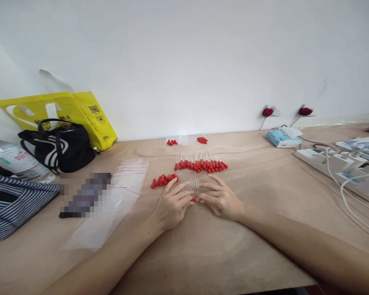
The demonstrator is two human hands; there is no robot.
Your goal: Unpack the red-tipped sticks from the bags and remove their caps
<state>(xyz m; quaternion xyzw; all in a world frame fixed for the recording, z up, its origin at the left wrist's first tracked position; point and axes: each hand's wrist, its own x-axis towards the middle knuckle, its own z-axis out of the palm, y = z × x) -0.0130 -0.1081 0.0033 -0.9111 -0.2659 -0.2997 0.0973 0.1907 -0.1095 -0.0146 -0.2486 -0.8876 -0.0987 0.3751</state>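
Observation:
Between my two hands is a thin, pale stick with a red tip (193, 200). My left hand (174, 203) pinches it at the red end, and the fingertips of my right hand (219, 199) close on its pale end. Just beyond my fingers, several pale sticks (187, 177) lie side by side. A cluster of red tips (164, 180) sticks out to their left, close to my left fingers. Farther back, a row of red-tipped sticks (199, 165) lies with the pale ends pointing to the wall. What the sticks are exactly, I cannot tell.
Clear zip bags (123, 192) lie at left, beside a blurred item (86, 194). Behind them stand a black bag (61, 145) and a yellow bag (101, 119). A clear packet with red tips (187, 140) lies by the wall. Tissues (283, 138) and power strips (341, 172) are at right.

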